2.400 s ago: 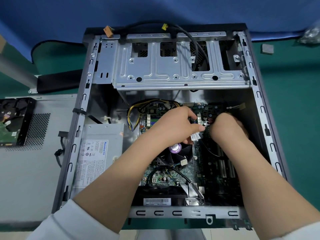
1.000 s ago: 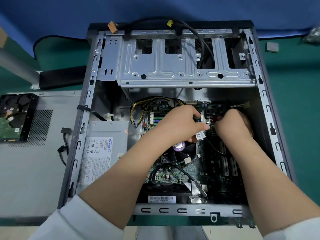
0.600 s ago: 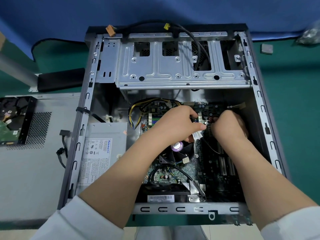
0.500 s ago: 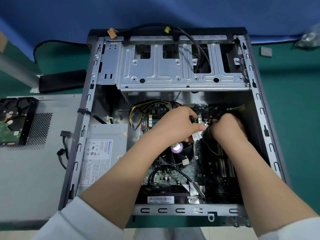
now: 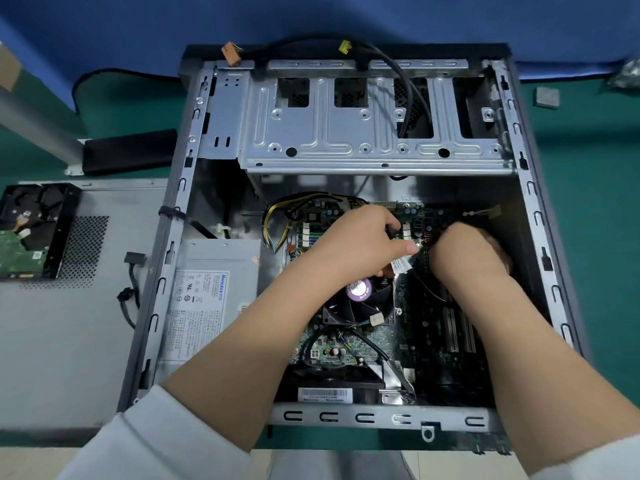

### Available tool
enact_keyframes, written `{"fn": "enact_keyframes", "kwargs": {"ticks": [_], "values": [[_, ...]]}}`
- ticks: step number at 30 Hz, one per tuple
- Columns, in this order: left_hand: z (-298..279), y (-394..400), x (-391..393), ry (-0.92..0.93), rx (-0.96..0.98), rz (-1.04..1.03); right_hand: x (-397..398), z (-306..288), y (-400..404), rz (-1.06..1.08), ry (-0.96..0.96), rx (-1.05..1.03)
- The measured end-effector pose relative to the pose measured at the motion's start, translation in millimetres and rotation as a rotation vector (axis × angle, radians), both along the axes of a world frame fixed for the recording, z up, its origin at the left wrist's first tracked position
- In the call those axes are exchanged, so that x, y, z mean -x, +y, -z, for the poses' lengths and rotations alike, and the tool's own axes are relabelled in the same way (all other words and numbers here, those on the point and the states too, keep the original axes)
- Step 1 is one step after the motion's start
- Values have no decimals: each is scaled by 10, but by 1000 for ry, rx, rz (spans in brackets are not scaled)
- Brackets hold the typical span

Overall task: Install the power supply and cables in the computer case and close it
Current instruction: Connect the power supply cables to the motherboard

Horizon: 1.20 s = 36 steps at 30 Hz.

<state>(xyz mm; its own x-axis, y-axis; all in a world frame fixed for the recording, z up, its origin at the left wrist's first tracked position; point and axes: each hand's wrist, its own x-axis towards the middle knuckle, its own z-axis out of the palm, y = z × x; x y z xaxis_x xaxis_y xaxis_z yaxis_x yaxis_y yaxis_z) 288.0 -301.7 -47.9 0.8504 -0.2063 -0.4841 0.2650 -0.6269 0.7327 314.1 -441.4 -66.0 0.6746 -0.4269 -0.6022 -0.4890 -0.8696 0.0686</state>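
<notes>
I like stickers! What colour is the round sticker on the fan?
Purple, on the fan sticker, head view.

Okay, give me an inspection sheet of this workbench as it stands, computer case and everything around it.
Surface: green mat, blue cloth behind.
Job's things: computer case open, lying on its side; power supply seated at its left wall; side panel off, lying left of the case.
Clutter: hard drive on the panel; small grey block on the mat, far right.
Grips: left hand and right hand together over the motherboard, fingers curled; whatever they hold is hidden.
Cables: yellow-black bundle looping to the board; black cable over the drive cage.
Surroundings: nothing seen beyond the cloth.
</notes>
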Motion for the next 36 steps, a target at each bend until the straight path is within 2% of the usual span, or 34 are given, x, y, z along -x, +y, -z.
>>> {"fn": "enact_keyframes", "kwargs": {"ticks": [3, 5, 8, 15, 20, 25, 27, 28, 29, 31, 33, 36], "values": [[-6, -6, 2, -2, -13, 2, 66, 7, 21, -88, -61, 36], [-11, -11, 1, -6, -22, 4, 87, 10, 46, -227, -81, 78], [-19, -19, 1, 3, -28, -2, 66, -14, 58, -389, -36, 130], [-39, -14, 17, -2, 5, -13, 115, -6, 79, -547, -16, 217], [-87, 5, -7, 18, 104, -87, 101, -59, 78, -496, -14, 178], [-162, 53, -15, 260, 410, -173, 145, -228, 33, -398, -39, 32], [-201, 87, -29, 317, 493, -190, 172, -312, -14, -378, -147, -63], [-207, 104, -36, 320, 505, -211, 205, -347, -37, -353, -260, -153], [-205, 115, -42, 310, 505, -235, 261, -382, -56, -267, -389, -300], [-193, 122, -41, 284, 495, -261, 414, -459, -64, 44, -575, -758], [-186, 118, -32, 275, 501, -265, 536, -506, -51, 218, -557, -1087], [-201, 124, -32, 248, 575, -297, 612, -496, -40, 177, -523, -1222]]}}
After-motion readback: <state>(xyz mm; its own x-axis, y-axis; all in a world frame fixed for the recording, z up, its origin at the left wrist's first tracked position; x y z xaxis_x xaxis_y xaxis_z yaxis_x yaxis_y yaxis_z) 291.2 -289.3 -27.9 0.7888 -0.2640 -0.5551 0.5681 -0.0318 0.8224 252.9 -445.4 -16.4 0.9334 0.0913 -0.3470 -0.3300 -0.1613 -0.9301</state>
